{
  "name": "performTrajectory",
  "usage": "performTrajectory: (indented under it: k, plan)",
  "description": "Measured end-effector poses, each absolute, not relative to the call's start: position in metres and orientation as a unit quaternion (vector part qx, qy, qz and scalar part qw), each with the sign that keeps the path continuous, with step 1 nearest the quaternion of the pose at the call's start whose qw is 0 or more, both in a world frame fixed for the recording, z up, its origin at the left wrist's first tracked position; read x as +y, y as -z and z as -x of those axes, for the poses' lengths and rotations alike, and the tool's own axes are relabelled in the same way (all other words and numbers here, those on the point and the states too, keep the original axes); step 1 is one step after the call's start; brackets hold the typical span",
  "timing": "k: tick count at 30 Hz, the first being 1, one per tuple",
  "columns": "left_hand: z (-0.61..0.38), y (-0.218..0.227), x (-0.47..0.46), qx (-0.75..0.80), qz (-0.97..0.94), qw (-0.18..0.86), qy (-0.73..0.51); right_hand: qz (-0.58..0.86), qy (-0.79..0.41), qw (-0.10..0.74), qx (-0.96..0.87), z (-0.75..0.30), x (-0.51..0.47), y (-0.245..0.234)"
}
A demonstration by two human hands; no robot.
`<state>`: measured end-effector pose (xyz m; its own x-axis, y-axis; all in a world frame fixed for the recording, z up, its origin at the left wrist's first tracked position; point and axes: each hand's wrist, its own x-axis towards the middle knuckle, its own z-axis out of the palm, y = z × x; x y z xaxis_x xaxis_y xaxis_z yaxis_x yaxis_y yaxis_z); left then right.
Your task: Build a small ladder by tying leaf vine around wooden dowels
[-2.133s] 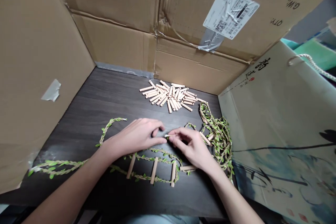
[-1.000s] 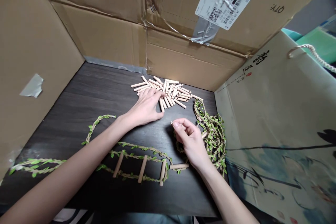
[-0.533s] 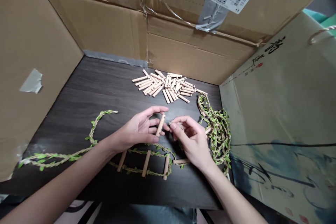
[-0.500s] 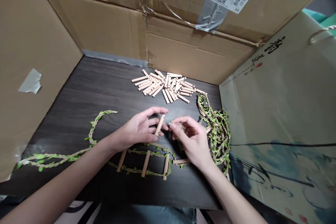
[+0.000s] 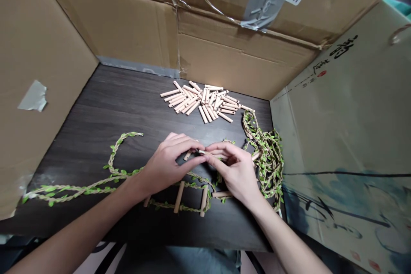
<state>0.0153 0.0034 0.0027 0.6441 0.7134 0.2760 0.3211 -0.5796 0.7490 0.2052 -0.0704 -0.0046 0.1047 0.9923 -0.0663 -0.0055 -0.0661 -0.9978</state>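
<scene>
My left hand point(image 5: 168, 163) is closed around a short wooden stick point(image 5: 188, 155), fingertips pinched together. My right hand point(image 5: 233, 169) pinches the end of a leafy green vine cord point(image 5: 221, 142) right against the stick's tip. The two hands meet fingertip to fingertip over the dark table point(image 5: 115, 107). Below them lies a partly made rope ladder point(image 5: 189, 199) of wooden rungs strung between two vine cords. Its loose cord point(image 5: 80, 186) trails off to the left.
A heap of several loose wooden sticks point(image 5: 202, 100) lies at the back of the table. A tangled bundle of vine cord point(image 5: 266, 158) sits at the right. Cardboard walls point(image 5: 135, 30) close in the left and back. A paper bag point(image 5: 346, 128) stands at the right.
My left hand reached to the stick heap, took one stick and brought it back. It has now closed over the stick against my right fingertips, which kept holding the cord end.
</scene>
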Motion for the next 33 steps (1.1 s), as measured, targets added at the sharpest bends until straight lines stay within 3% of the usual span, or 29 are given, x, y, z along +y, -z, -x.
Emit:
performTrajectory:
  k: [5,15,19,27,33]
  plan:
    - [-0.0161,-0.0038,0.0048,0.322,-0.788,0.416,-0.32,0.55,-0.467,0.496,-0.482,-0.2055,-0.0721,0.0045]
    - [-0.0107,-0.0005,0.0036,0.332,-0.789,0.422,-0.298,0.554,-0.533,0.437,-0.467,-0.207,-0.0684,-0.0015]
    - [-0.0118,-0.0033,0.0018,0.355,-0.751,0.473,-0.292,0.552,-0.529,0.437,-0.474,-0.2068,-0.0706,-0.0019]
    - [-0.0127,-0.0038,0.0049,0.389,-0.612,0.64,-0.255,0.536,-0.431,0.442,-0.576,-0.209,-0.0709,0.0017]
    - [-0.0116,-0.0008,0.0065,0.412,-0.577,0.662,-0.243,0.498,-0.315,0.444,-0.675,-0.2094,-0.0722,0.0055]
